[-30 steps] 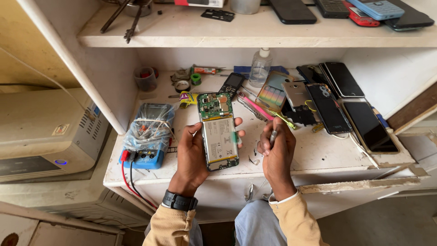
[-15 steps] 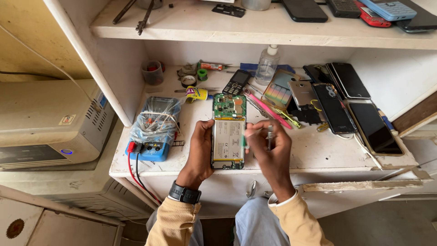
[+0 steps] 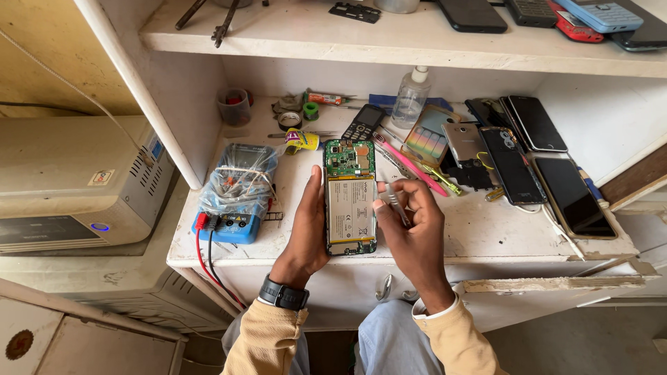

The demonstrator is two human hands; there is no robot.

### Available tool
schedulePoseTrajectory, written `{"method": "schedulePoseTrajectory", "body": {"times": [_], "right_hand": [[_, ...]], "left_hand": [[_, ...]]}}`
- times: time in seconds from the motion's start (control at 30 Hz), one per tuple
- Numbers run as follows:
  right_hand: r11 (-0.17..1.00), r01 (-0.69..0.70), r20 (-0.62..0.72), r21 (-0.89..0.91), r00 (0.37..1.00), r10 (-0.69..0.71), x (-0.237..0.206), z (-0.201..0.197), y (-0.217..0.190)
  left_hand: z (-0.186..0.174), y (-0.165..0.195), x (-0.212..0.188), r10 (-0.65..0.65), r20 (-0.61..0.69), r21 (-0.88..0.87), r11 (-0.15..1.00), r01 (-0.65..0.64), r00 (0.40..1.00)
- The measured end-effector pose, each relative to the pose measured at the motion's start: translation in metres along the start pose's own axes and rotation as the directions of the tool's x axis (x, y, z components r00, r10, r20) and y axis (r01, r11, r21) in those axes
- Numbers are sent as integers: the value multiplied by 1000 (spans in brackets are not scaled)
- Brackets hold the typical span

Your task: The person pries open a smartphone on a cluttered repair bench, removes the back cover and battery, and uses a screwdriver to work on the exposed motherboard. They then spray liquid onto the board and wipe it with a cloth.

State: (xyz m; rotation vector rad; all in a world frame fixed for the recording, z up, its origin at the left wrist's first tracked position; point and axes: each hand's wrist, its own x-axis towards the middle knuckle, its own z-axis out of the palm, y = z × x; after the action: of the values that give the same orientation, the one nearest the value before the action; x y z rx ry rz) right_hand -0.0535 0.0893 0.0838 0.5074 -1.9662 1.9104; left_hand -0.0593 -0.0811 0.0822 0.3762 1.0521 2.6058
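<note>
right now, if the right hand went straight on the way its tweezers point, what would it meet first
Probably the opened phone in the left hand. The right hand holds metal tweezers angled up and left toward the phone's battery edge, though depth is unclear, so they might pass just above it.

A worn white-painted wooden bench (image 3: 479,232) carries a blue multimeter wrapped in clear plastic (image 3: 236,191), a small black keypad phone (image 3: 363,123), a clear plastic bottle (image 3: 410,97), a pink-handled tool (image 3: 413,169) and a row of dark smartphones (image 3: 517,149) on its right. Above it, a white shelf (image 3: 389,42) holds more phones (image 3: 556,12) and metal pliers (image 3: 226,21)
</note>
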Motion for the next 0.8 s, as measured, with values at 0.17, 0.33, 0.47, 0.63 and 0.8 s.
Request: {"method": "schedulePoseTrajectory", "body": {"times": [0.17,0.33,0.47,0.63,0.8], "right_hand": [[947,-218,41,234,976,215,6,-6,5],[879,-413,75,240,910,407,14,-14,-2],[934,-250,45,255,968,247,11,-7,-5],[957,-124,60,261,992,112,2,-7,-7],[932,-203,128,302,977,171,2,-24,-12]], "left_hand": [[3,3,-3,24,90,-85,996,-16,996],[1,4,-8,24,115,-151,989,-6,993],[2,3,-9,58,104,-167,985,-40,993],[2,1,-9,52,116,-154,987,-34,992],[-1,-1,-6,20,84,-215,977,-2,996]]}}
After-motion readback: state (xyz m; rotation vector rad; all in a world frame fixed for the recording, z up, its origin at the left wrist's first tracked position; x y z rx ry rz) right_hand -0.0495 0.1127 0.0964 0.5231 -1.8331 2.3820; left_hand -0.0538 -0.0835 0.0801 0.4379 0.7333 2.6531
